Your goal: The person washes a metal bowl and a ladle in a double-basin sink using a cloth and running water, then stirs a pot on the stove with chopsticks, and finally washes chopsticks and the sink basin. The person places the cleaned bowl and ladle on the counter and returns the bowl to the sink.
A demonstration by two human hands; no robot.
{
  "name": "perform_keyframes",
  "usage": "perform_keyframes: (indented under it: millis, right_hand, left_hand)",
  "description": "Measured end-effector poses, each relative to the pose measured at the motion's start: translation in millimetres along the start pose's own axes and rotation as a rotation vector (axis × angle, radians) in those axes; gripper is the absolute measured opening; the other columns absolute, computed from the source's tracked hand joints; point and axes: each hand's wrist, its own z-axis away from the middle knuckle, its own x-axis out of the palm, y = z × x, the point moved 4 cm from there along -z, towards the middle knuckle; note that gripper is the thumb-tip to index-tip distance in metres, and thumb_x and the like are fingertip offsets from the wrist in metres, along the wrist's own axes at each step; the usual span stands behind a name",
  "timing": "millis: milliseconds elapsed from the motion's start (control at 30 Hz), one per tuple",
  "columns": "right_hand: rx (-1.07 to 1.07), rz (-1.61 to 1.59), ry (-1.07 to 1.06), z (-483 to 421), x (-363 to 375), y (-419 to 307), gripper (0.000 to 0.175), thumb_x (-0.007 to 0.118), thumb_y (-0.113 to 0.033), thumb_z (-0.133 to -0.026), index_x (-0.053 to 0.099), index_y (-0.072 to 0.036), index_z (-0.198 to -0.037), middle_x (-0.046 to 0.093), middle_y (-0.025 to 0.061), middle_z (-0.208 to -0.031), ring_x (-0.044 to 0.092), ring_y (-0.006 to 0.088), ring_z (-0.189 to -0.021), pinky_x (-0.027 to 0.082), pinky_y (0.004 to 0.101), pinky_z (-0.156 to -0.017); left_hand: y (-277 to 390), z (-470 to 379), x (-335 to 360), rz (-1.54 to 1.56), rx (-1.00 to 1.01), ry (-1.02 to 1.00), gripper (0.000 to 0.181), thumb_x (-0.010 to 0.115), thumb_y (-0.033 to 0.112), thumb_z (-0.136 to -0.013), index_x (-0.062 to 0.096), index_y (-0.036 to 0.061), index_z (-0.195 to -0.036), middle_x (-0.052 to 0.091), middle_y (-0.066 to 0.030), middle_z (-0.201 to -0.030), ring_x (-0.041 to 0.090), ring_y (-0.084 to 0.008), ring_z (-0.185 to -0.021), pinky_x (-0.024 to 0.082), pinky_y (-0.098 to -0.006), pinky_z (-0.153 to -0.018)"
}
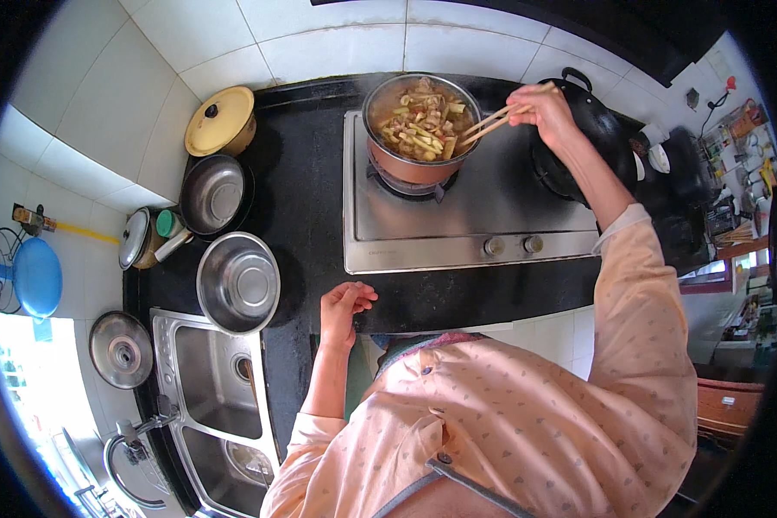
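Observation:
My right hand [545, 113] grips a pair of wooden chopsticks [496, 121]. Their lower ends dip into the right side of a round copper-coloured pot [409, 166] with a metal rim. Inside is a stew of chopped pieces [421, 123], pale yellow strips and browner bits among them, in broth. The pot stands on the left burner [441, 191] of a stainless steel gas hob [414, 223]. My left hand [349, 307] holds nothing; its fingers are loosely bent beside the counter's front edge, below the hob's left corner.
A black wok [586, 139] sits on the hob's right side. Left on the black counter [294, 213] are a yellow lidded pot [219, 123], a pan [212, 194] with its handle towards me, and a steel bowl [238, 283] beside the double sink [217, 375]. A lid [121, 349] leans behind the sink.

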Motion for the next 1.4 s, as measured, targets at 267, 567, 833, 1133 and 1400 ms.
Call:
perform_keyframes:
  millis: [267, 567, 833, 1133, 1400]
  right_hand:
    - [-0.016, -0.428, 0.148, 15.1, -3.7, 65.5, 0.011, 0.059, -0.004, -0.075, 0.058, 0.006, -0.079, 0.060, 0.0168, -0.079, 0.062, 0.0262, -0.063, 0.056, 0.0331, -0.060]
    - [-0.127, -0.357, 0.133, 14.7, 13.6, 25.7, 0.014, 0.058, -0.005, -0.076, 0.058, 0.008, -0.081, 0.060, 0.0181, -0.076, 0.062, 0.0243, -0.060, 0.056, 0.0303, -0.055]
    - [-0.290, 0.155, -0.180, 11.6, 57.6, -75.8, 0.015, 0.062, -0.010, -0.076, 0.061, 0.005, -0.077, 0.062, 0.0150, -0.073, 0.061, 0.0189, -0.058, 0.054, 0.0265, -0.053]
    - [-0.311, 0.115, -0.313, 21.3, 97.9, -80.7, 0.013, 0.060, -0.008, -0.078, 0.063, 0.005, -0.080, 0.062, 0.0143, -0.079, 0.062, 0.0179, -0.067, 0.054, 0.0277, -0.059]
    - [-0.119, 0.080, -0.324, 22.2, 96.7, -5.8, 0.017, 0.059, -0.008, -0.081, 0.062, 0.007, -0.086, 0.062, 0.0163, -0.085, 0.063, 0.0199, -0.075, 0.053, 0.0265, -0.066]
  left_hand:
    - [2.7, -0.8, 9.4, -0.021, 0.000, -0.021, 0.017, 0.051, 0.012, -0.084, 0.062, 0.0002, -0.077, 0.064, -0.0101, -0.074, 0.057, -0.0127, -0.062, 0.045, -0.0226, -0.060]
    - [-5.6, 3.6, 9.4, 0.003, -0.010, 0.008, 0.017, 0.052, 0.014, -0.083, 0.062, 0.0011, -0.078, 0.064, -0.0101, -0.074, 0.057, -0.0127, -0.062, 0.046, -0.0227, -0.061]
    - [-12.3, 8.5, 7.8, 0.033, -0.021, 0.024, 0.017, 0.050, 0.012, -0.082, 0.062, 0.0009, -0.077, 0.064, -0.0086, -0.073, 0.054, -0.0107, -0.060, 0.041, -0.0219, -0.060]
    - [-16.0, 15.3, -6.5, 0.021, -0.036, 0.062, 0.018, 0.051, 0.014, -0.082, 0.062, 0.0009, -0.077, 0.064, -0.0085, -0.073, 0.054, -0.0108, -0.060, 0.041, -0.0221, -0.059]
    - [-13.9, 12.1, -14.9, 0.016, -0.031, 0.077, 0.017, 0.051, 0.014, -0.082, 0.063, 0.0011, -0.077, 0.064, -0.0082, -0.072, 0.054, -0.0111, -0.060, 0.042, -0.0225, -0.060]
